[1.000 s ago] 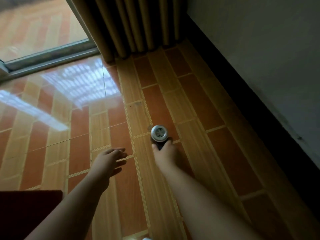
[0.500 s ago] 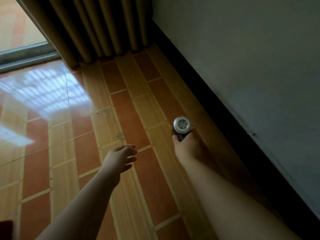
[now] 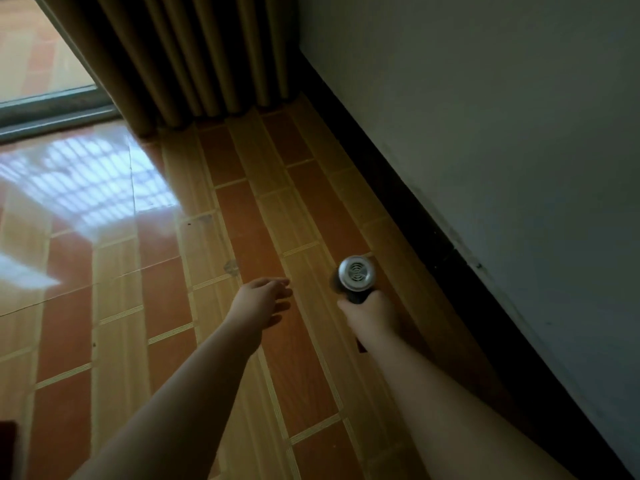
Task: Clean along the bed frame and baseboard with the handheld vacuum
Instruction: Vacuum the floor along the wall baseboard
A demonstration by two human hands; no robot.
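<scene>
My right hand (image 3: 370, 311) grips the dark handle of the handheld vacuum (image 3: 356, 273), whose round silver vented end faces the camera. Its nozzle points down at the tiled floor and is hidden behind the body. The vacuum sits a short way left of the dark baseboard (image 3: 408, 202), which runs diagonally along the foot of the pale wall. My left hand (image 3: 261, 296) hovers low over the floor to the left of the vacuum, fingers loosely apart, holding nothing. No bed frame is in view.
Brown pleated curtains (image 3: 194, 60) hang to the floor at the far end. A sliding glass door track (image 3: 52, 116) lies at the upper left, with bright glare on the glossy tiles (image 3: 86, 181). A dark red object corner (image 3: 7, 441) shows at the lower left.
The vacuum and my right hand have moved right, from the middle of the floor to close beside the baseboard. My left hand followed alongside. The view has turned toward the wall.
</scene>
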